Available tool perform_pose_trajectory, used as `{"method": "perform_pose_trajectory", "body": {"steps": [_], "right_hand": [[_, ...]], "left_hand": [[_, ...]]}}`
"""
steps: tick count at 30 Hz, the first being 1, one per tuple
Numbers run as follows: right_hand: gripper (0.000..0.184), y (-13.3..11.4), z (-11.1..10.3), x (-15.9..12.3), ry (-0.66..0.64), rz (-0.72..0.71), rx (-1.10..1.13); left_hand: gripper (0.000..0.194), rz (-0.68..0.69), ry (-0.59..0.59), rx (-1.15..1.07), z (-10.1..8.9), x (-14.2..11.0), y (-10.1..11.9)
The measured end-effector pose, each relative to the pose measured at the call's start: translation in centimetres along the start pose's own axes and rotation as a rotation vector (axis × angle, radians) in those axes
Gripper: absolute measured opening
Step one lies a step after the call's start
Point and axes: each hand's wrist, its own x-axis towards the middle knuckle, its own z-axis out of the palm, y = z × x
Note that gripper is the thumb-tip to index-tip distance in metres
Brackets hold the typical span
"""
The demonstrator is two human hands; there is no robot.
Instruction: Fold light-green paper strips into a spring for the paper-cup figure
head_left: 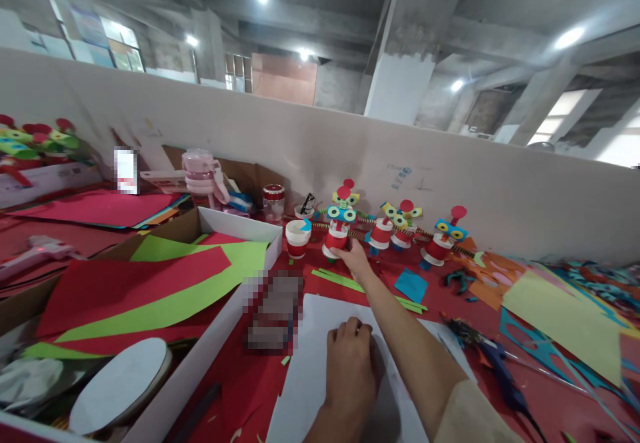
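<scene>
My right hand (356,260) reaches forward to a paper-cup robot (338,235) with a red band, a blue eye piece and coiled arms. Its fingers are closed at the lower edge of the cup, which stands upright. My left hand (350,356) lies with curled fingers on a white sheet (313,336); anything under the fingers is hidden. Similar robots stand close by: one behind with yellow eyes, a red-banded robot (381,233) to the right, and another robot (440,246) farther right. A white cup (299,238) with a red band sits left of my right hand.
A white box (240,290) holds red and green paper at left. Green strips (337,280), a blue square (411,285), a glue gun (500,363) and yellow paper (565,323) lie around the sheet. A jar (273,203) and pink bottle (200,176) stand near the wall (320,143).
</scene>
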Motion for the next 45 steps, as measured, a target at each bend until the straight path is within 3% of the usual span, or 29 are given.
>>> {"method": "perform_pose_trajectory", "body": {"steps": [45], "right_hand": [[0.046, 0.7, -1.2, 1.9, -0.074, -0.09, -0.157]], "left_hand": [[0.034, 0.01, 0.031, 0.045, 0.7, 0.0, -0.1]]}}
